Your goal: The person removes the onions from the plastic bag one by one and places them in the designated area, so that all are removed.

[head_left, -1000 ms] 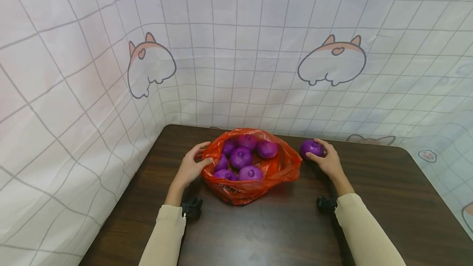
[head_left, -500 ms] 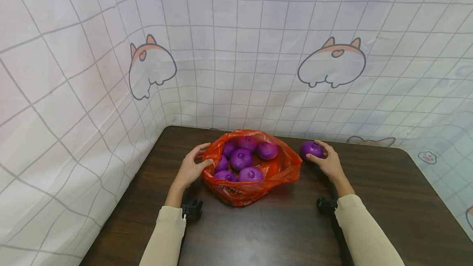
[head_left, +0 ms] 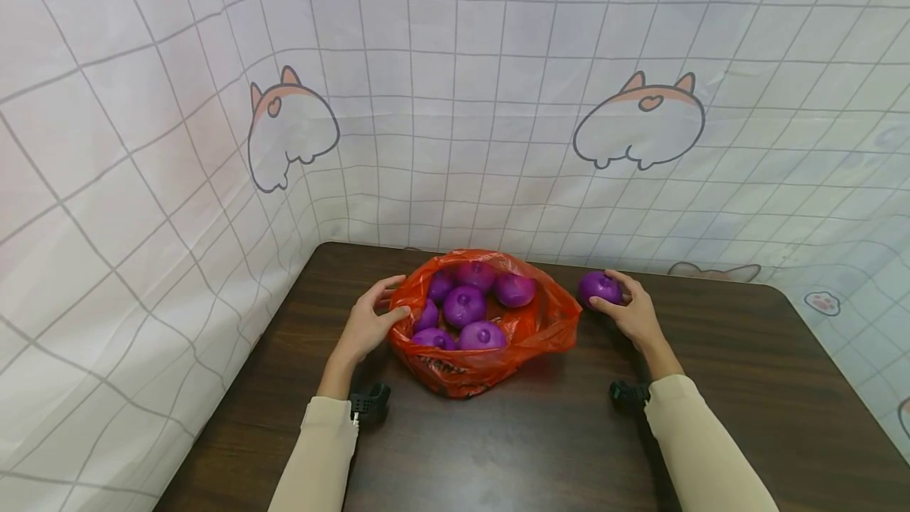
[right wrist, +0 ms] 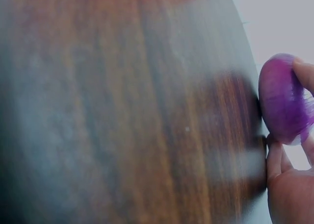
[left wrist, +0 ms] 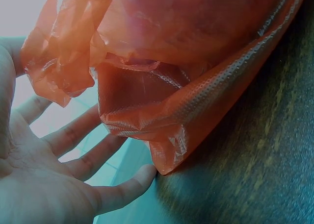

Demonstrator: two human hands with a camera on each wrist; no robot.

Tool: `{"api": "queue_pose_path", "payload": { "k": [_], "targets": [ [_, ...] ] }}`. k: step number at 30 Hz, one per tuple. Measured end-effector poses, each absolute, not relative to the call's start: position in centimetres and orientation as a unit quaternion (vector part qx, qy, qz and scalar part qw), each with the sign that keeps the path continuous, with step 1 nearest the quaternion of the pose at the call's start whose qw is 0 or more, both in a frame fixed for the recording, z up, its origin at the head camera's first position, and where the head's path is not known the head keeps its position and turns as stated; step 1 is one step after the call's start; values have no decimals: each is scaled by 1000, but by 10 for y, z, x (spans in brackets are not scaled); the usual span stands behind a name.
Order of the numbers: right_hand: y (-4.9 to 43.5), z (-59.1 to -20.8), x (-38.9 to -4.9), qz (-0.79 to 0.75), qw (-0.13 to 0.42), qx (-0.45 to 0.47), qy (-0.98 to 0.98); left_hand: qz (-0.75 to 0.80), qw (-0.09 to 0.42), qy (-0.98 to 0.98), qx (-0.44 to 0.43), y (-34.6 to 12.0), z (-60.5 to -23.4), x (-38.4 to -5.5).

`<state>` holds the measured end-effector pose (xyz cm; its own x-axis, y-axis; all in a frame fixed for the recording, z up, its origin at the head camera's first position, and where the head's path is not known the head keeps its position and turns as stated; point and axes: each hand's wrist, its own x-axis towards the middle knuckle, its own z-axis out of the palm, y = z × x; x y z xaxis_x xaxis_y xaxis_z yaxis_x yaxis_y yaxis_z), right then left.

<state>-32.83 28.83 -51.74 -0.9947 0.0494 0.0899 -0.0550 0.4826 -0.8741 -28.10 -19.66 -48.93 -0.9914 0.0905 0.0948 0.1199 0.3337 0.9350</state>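
A red plastic bag [head_left: 455,374] lies with its mouth spread wide, several round purple onion-like objects [head_left: 464,306] inside it, each with a small nub. My left hand [head_left: 367,324] is at the bag's left rim, thumb over the edge; in the left wrist view its fingers [left wrist: 78,136] are spread and fairly straight against the crinkled plastic. To the right of the bag, another round purple onion-like object [head_left: 599,288] is between the thumb and fingers of my right hand [head_left: 633,308]. The right wrist view has this purple object [right wrist: 282,99] at or just above the tabletop.
Everything stands on a dark wood-grain table [head_left: 490,449] with rounded far corners. A white grid-patterned cloth [head_left: 455,101] with cartoon animals hangs close behind the table and along its left side. Black devices [head_left: 370,403] are strapped to both wrists.
The view has shifted very slightly. Both hands, the bag and the purple objects keep their places.
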Motion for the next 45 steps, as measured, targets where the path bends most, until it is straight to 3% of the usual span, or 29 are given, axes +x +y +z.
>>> {"api": "queue_pose_path", "payload": {
  "k": [15,24,34,45],
  "targets": [
    [289,-518,-326,515,64,9,-855,-571,11,-819,-61,-195,-484,-277],
    [286,-503,-316,527,130,-3,-840,-574,14,-817,-59,-196,-489,-280],
    [254,-447,-291,545,228,-6,-806,-575,13,-815,-62,-198,-488,-282],
    [202,-403,-261,597,264,107,-750,-576,12,-815,-62,-197,-490,-282]
  ]
}}
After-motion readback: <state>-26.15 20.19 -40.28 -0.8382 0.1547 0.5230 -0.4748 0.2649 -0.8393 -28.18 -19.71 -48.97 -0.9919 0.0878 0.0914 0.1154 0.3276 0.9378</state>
